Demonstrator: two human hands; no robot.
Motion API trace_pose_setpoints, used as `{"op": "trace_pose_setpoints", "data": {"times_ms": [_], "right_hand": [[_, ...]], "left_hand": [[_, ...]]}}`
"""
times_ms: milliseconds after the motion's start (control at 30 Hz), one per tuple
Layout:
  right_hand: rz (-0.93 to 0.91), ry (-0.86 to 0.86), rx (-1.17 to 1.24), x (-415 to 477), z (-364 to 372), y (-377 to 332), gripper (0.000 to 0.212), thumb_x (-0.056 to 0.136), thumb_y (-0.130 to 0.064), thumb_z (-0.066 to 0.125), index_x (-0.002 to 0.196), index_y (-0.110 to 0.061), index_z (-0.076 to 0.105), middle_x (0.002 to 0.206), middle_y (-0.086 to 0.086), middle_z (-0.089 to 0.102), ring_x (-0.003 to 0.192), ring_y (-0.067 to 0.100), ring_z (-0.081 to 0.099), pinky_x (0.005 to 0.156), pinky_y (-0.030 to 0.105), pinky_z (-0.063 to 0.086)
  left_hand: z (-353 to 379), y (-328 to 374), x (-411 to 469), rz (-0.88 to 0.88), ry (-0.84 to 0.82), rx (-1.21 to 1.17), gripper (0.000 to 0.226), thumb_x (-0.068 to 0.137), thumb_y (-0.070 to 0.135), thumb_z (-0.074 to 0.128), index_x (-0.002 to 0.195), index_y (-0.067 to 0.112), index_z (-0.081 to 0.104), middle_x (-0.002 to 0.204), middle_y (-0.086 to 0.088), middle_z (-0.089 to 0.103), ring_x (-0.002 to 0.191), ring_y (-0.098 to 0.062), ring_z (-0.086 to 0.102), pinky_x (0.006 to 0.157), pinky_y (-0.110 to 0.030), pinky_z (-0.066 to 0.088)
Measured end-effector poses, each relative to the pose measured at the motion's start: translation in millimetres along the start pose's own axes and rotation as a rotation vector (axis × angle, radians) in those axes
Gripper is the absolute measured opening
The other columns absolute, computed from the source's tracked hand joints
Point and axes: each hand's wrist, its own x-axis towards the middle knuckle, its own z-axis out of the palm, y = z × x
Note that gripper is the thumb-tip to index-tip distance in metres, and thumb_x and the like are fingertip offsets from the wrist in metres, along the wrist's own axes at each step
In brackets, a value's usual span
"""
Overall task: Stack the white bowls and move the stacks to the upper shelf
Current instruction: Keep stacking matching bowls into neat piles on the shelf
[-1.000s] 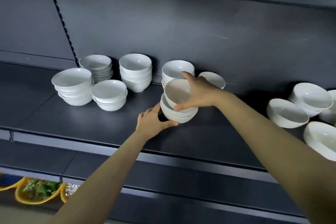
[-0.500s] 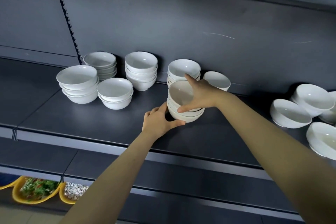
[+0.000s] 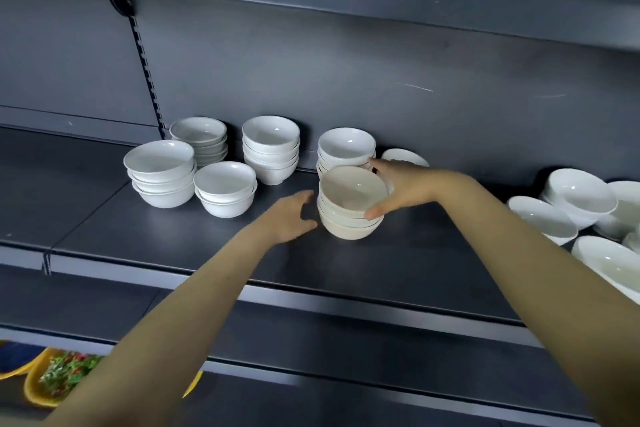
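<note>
Left hand [image 3: 289, 217] drew back (blurred); right hand [image 3: 405, 189] fingers [image 3: 375, 212] clasp bowl stack [image 3: 348, 227].

the dark shelf [image 3: 346, 263] lies bare along its front edge across the lower centre, and at the far left of the frame. five bowl stacks [image 3: 272, 149] crowd the back wall left of centre. the front stack [image 3: 349, 218] stands mid-shelf just before them. to its right a bare gap runs to the loose bowls [image 3: 542, 218] at the right edge.

White bowls [image 3: 349, 204] (plain, unpatterned) on a dark grey shelf [image 3: 173, 239]; yellow trays [image 3: 38, 392] hold green-and-red bits.
</note>
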Motion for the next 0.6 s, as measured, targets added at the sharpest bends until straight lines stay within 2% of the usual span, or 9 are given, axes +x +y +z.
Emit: {"op": "trace_pose_setpoints", "data": {"times_ms": [67, 133, 167, 233, 300, 367, 500, 533, 600], "right_hand": [[0.023, -0.016, -0.048, -14.0, -11.6, 16.2, 0.092, 0.063, -0.060, 0.081, 0.138, -0.041, 0.033, 0.136, -0.017, 0.045, 0.134, 0.019, 0.042, 0.109, 0.035, 0.037], [0.107, -0.036, -0.061, -31.1, -21.6, 33.4, 0.114, 0.059, -0.068, 0.079, 0.152, -0.036, 0.021, 0.154, -0.014, 0.030, 0.144, 0.017, 0.028, 0.116, 0.036, 0.027], [0.138, -0.029, -0.064, -40.8, -26.2, 42.2, 0.121, 0.057, -0.071, 0.078, 0.154, -0.034, 0.016, 0.158, -0.014, 0.023, 0.147, 0.015, 0.023, 0.119, 0.036, 0.023], [0.154, -0.007, -0.066, -61.3, -31.9, 63.8, 0.114, 0.064, -0.066, 0.078, 0.155, -0.033, 0.017, 0.159, -0.016, 0.018, 0.148, 0.014, 0.018, 0.120, 0.033, 0.017], [0.210, -0.004, -0.056, -81.6, -35.2, 86.3, 0.117, 0.060, -0.069, 0.077, 0.155, -0.032, 0.019, 0.159, -0.017, 0.017, 0.148, 0.013, 0.017, 0.120, 0.032, 0.015], [0.319, -0.002, -0.022, -105.2, -38.2, 111.4, 0.121, 0.056, -0.073, 0.076, 0.155, -0.032, 0.018, 0.160, -0.015, 0.019, 0.148, 0.014, 0.019, 0.119, 0.032, 0.018], [0.476, 0.079, 0.086, -160.8, -40.5, 164.9, 0.098, 0.075, -0.055, 0.075, 0.153, -0.037, 0.019, 0.155, -0.013, 0.030, 0.142, 0.017, 0.032, 0.107, 0.028, 0.030], [0.498, 0.096, 0.118, -174.9, -40.7, 177.3, 0.096, 0.075, -0.056, 0.074, 0.152, -0.040, 0.020, 0.151, -0.014, 0.034, 0.138, 0.018, 0.036, 0.103, 0.028, 0.031], [0.542, 0.108, 0.133, -197.5, -40.8, 197.4, 0.101, 0.062, -0.071, 0.072, 0.147, -0.047, 0.024, 0.143, -0.017, 0.043, 0.131, 0.018, 0.044, 0.105, 0.034, 0.034]], "left_hand": [[-26.0, 17.0, -1.2, 0.047, 0.092, 0.095, 0.061, 0.091, 0.018, 0.062, 0.146, 0.009, 0.037, 0.146, -0.007, 0.046, 0.135, -0.022, 0.043, 0.104, -0.022, 0.032], [-43.9, 38.6, 0.7, 0.120, 0.132, 0.106, 0.051, 0.092, 0.022, 0.063, 0.139, 0.012, 0.047, 0.137, -0.007, 0.054, 0.128, -0.025, 0.048, 0.095, -0.018, 0.034], [-47.7, 50.2, 3.4, 0.148, 0.118, 0.127, 0.055, 0.091, 0.027, 0.064, 0.141, 0.017, 0.045, 0.138, -0.005, 0.054, 0.129, -0.025, 0.048, 0.099, -0.021, 0.036], [-45.0, 73.8, 13.0, 0.174, 0.055, 0.226, 0.073, 0.087, 0.045, 0.064, 0.149, 0.023, 0.033, 0.146, -0.002, 0.046, 0.134, -0.024, 0.044, 0.109, -0.034, 0.036], [-30.3, 99.0, 23.2, 0.213, -0.012, 0.338, 0.081, 0.083, 0.058, 0.061, 0.151, 0.025, 0.029, 0.149, 0.001, 0.043, 0.135, -0.024, 0.042, 0.109, -0.037, 0.036], [-8.6, 125.3, 33.3, 0.256, -0.059, 0.352, 0.079, 0.085, 0.054, 0.063, 0.150, 0.024, 0.029, 0.150, 0.000, 0.041, 0.136, -0.023, 0.040, 0.111, -0.035, 0.034], [40.0, 175.0, 53.9, 0.324, -0.170, 0.400, 0.084, 0.088, 0.053, 0.061, 0.154, 0.022, 0.018, 0.158, -0.003, 0.028, 0.143, -0.023, 0.029, 0.116, -0.036, 0.026], [51.8, 186.1, 60.5, 0.340, -0.198, 0.411, 0.086, 0.088, 0.054, 0.060, 0.155, 0.021, 0.015, 0.160, -0.003, 0.024, 0.145, -0.023, 0.025, 0.117, -0.036, 0.024], [74.1, 206.8, 73.3, 0.383, -0.245, 0.399, 0.090, 0.088, 0.054, 0.061, 0.156, 0.021, 0.012, 0.162, -0.002, 0.019, 0.147, -0.022, 0.022, 0.118, -0.037, 0.023]]}}
